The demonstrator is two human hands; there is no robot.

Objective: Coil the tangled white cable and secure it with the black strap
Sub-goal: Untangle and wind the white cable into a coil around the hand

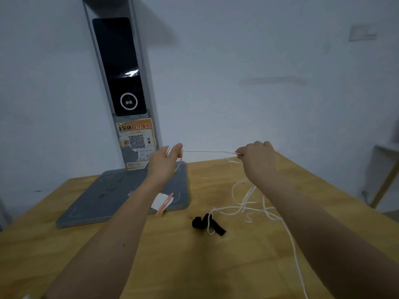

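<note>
A thin white cable (208, 151) runs taut between my two raised hands above the far edge of the wooden table (216, 266). My left hand (165, 164) grips a few loops of it, which hang down past the palm. My right hand (255, 157) pinches the cable between thumb and fingers. The rest of the cable lies in a loose tangle (248, 203) on the table under my right forearm, with one strand trailing toward the near right edge. The black strap (208, 224) lies on the table in the middle, crossed by a cable loop.
A grey flat base (103, 197) with a tall grey post carrying a dark screen (119, 67) and an orange sticker stands at the back left. A white and pink tag (163, 201) lies at the base's front edge. A wooden-legged stand (386, 169) sits at the far right.
</note>
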